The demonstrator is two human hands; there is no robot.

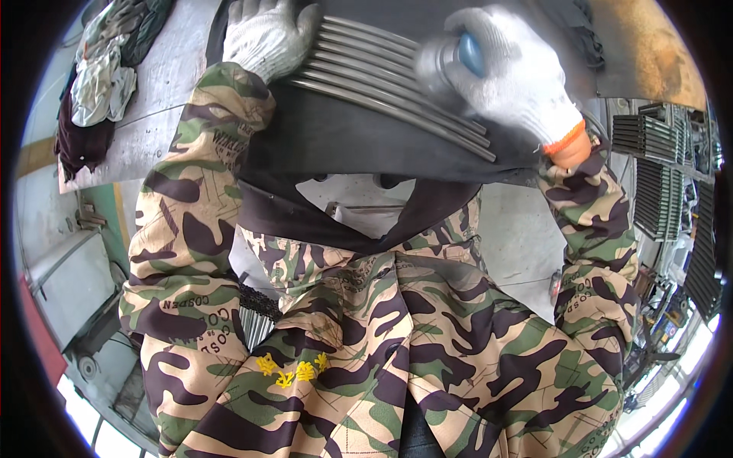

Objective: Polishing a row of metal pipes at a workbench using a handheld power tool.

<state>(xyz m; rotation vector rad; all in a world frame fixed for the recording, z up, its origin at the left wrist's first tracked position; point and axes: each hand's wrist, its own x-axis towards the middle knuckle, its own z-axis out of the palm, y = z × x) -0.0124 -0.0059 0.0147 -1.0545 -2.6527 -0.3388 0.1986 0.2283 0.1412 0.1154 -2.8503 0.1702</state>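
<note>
A row of several grey metal rods (382, 75) lies side by side on a black cloth (305, 137) at the table's near edge. My left hand (271, 38), in a white knit glove, rests flat at the rods' left ends, fingers stretched out. Over their right half is my right hand (511, 69), also white-gloved with an orange cuff. Its fingers are wrapped round a rounded thing with a blue part (471, 53) and a grey end. Motion blurs that grey end, so its kind and whether it touches the rods are unclear.
Crumpled cloths and gloves (99, 91) lie on the metal tabletop (172, 99) at the left. A brown, stained sheet (649, 46) is at the far right. Stacks of dark rods or tubes (649, 137) stand to the right, beyond my right arm.
</note>
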